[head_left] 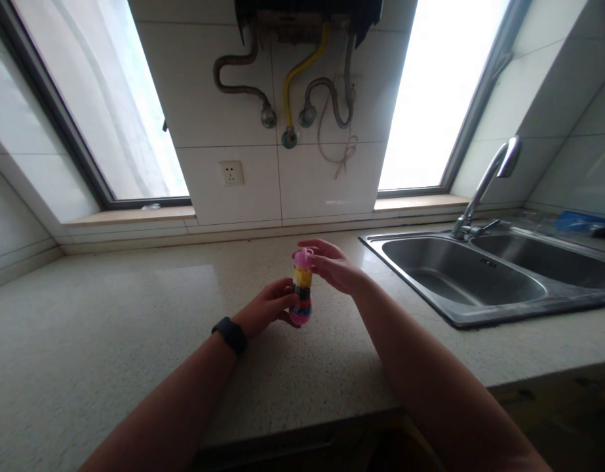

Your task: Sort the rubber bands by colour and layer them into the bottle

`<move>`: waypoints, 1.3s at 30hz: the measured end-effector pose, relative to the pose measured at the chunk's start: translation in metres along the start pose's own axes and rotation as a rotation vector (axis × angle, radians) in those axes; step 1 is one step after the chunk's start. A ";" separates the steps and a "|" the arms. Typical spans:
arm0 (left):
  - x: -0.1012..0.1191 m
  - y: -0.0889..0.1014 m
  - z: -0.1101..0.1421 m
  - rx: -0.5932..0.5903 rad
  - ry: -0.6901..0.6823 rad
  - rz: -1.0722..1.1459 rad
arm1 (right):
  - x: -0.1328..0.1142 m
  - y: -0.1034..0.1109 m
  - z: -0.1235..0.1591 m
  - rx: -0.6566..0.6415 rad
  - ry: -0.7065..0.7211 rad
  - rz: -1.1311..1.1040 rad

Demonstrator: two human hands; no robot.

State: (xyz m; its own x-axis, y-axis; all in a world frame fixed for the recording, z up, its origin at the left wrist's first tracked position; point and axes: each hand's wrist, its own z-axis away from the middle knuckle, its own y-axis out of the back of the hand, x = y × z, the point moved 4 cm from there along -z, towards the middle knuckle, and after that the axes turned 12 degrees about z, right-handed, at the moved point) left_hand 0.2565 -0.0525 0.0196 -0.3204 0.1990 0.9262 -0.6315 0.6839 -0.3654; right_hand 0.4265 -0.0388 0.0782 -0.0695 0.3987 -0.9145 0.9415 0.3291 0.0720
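Note:
A small bottle [302, 294] with bands of pink, yellow, dark and blue stands upright over the speckled countertop [110, 328]. My left hand [269, 309] is closed around its lower body; a black band sits on that wrist. My right hand [331, 262] pinches the bottle's pink cap [303, 257] from the right, fingers curled over the top.
A steel double sink [459, 275] with a tall tap [484, 183] lies to the right. Behind stand a tiled wall with a socket [231, 173], hoses and pipes [292, 98], and windows on both sides. The counter's front edge runs near my forearms.

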 end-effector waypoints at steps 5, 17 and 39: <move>0.002 -0.001 0.001 0.008 -0.005 -0.009 | 0.004 -0.003 -0.004 0.100 0.045 0.060; 0.002 0.000 0.001 -0.015 -0.026 -0.005 | -0.006 -0.007 0.000 0.049 0.049 0.031; 0.008 0.000 0.000 -0.015 -0.107 -0.102 | -0.005 -0.010 -0.003 0.093 0.086 -0.023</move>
State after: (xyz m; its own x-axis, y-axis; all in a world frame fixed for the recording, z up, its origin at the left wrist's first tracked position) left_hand 0.2539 -0.0505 0.0265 -0.3295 0.0523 0.9427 -0.6539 0.7076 -0.2678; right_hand 0.4169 -0.0417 0.0834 -0.1152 0.4650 -0.8778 0.9657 0.2595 0.0108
